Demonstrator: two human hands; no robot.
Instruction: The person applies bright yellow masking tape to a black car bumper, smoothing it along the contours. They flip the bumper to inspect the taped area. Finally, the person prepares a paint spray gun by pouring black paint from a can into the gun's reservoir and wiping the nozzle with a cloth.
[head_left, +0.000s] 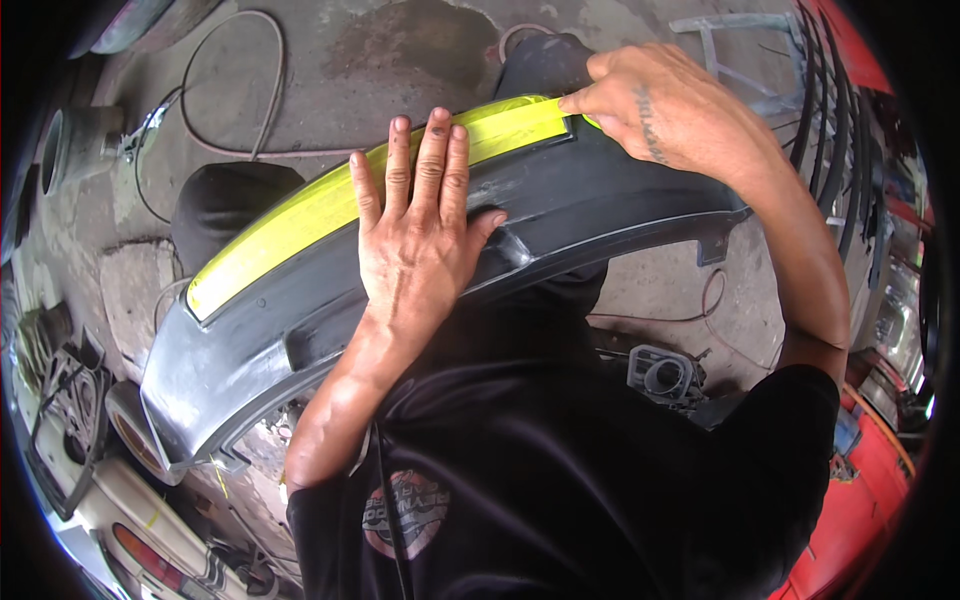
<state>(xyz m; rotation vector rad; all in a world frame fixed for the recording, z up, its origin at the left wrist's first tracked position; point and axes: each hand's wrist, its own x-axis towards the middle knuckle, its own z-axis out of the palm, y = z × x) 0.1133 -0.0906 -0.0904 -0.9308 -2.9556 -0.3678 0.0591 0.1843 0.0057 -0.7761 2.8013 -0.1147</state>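
A long, curved, dark-grey panel (pixel 620 195), shiny toward its left end, is lying across the person's legs (pixel 235 205), yellow tape (pixel 290 245) covering its far edge. The left hand (pixel 415 235) is resting flat across both, fingers (pixel 430 165) slightly spread; the right hand's are pinching the tape's end. Lettering is showing on that hand and on the black shirt's (pixel 600 470) round print (pixel 407 512).

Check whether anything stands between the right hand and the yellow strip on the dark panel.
Nothing visible does: the right hand already touches the right end of the yellow strip, at the upper edge of the dark panel. The left hand lies with its fingers across the strip farther left, not between them.
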